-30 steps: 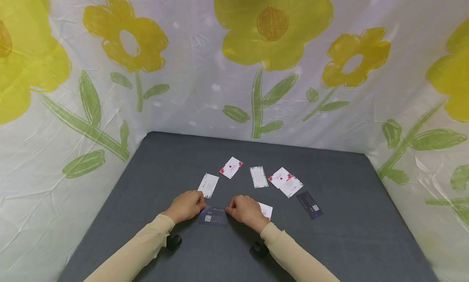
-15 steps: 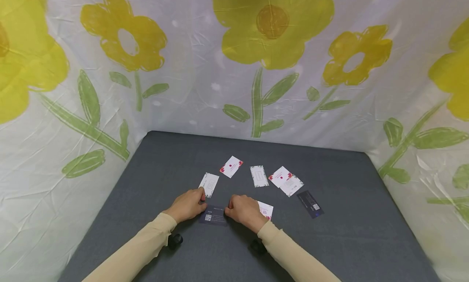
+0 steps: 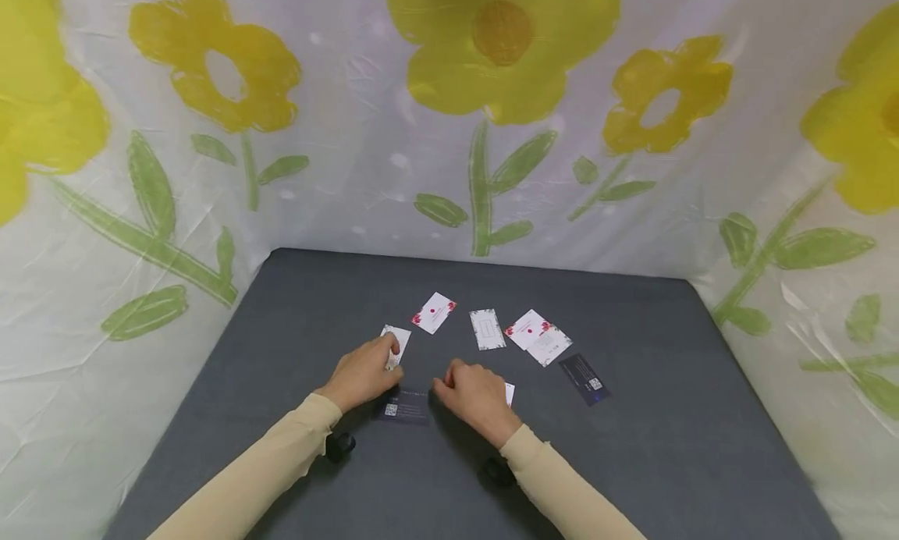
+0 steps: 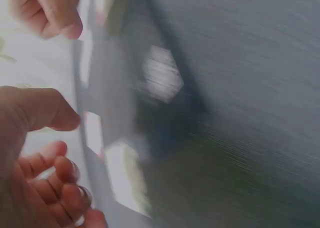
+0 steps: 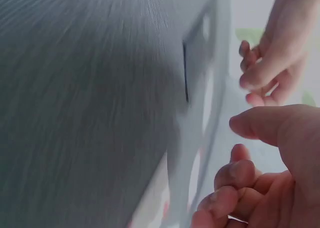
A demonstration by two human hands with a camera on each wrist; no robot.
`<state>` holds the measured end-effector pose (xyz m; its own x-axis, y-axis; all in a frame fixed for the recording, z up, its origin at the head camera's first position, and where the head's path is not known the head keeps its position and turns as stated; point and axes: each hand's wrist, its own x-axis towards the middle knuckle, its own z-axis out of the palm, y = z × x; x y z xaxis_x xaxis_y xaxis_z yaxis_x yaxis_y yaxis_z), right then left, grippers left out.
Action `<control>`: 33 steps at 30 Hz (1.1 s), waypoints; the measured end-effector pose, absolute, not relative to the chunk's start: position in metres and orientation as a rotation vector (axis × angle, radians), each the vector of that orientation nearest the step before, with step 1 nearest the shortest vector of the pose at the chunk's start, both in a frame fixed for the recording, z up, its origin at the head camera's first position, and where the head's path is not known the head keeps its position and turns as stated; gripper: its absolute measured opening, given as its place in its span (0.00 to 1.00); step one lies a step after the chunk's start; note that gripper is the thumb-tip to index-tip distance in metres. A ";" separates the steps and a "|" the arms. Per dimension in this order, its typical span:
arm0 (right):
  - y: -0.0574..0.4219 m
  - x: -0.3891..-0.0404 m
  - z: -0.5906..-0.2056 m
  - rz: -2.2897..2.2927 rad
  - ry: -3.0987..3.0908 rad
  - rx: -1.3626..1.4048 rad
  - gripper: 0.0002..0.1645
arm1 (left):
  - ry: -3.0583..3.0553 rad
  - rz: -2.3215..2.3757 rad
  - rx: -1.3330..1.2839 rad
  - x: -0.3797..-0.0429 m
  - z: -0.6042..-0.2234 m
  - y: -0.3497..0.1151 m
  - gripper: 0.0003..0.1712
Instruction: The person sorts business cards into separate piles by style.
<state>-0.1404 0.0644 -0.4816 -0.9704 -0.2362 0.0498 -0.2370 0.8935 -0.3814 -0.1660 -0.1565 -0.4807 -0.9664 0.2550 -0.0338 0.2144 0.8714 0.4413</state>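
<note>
A dark blue business card (image 3: 407, 409) with a QR code lies flat on the grey cloth-covered table (image 3: 393, 485), between and just below the hands. My left hand (image 3: 360, 374) hovers at its upper left, partly over a white leaf-cornered business card (image 3: 401, 339). In the left wrist view its thumb stands apart from loosely curled fingers (image 4: 65, 203), with nothing between them. My right hand (image 3: 480, 399) is beside the dark card's upper right corner, thumb and fingers (image 5: 235, 175) apart and holding nothing. It hides most of another white business card (image 3: 509, 394).
Farther back lie a red-flowered card (image 3: 433, 314), a leaf-bordered card (image 3: 488, 329) and two overlapping white cards (image 3: 528, 328). A second dark card (image 3: 586, 380) lies at the right. Flower-printed curtain (image 3: 351, 134) surrounds the table's back and sides.
Both hands have let go of the dark card's upper corners and lifted slightly away; the card stays on the table. The left hand now covers part of the leaf-cornered card. The head view has shifted slightly.
</note>
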 end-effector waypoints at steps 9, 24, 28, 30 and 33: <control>0.183 -0.133 -0.473 0.655 -3.032 -0.173 0.19 | 2.822 0.609 0.911 -0.200 -0.461 -0.068 0.27; 0.226 -0.129 -0.493 0.497 -3.163 -0.335 0.45 | 2.726 0.116 1.139 -0.228 -0.489 0.069 0.33; 0.227 -0.132 -0.494 0.477 -3.170 -0.360 0.39 | 2.775 0.006 1.110 -0.235 -0.499 0.086 0.35; 0.229 -0.134 -0.494 0.471 -3.168 -0.369 0.38 | 2.786 -0.011 1.094 -0.237 -0.501 0.093 0.36; 0.234 -0.135 -0.492 0.469 -3.156 -0.388 0.37 | 2.798 -0.039 1.081 -0.238 -0.498 0.102 0.37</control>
<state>-0.1351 0.2339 -0.4920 -0.9683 0.2261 -0.1060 0.2471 0.9283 -0.2777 -0.2380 0.1022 -0.4980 -0.7314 0.6673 -0.1410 0.6709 0.7411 0.0271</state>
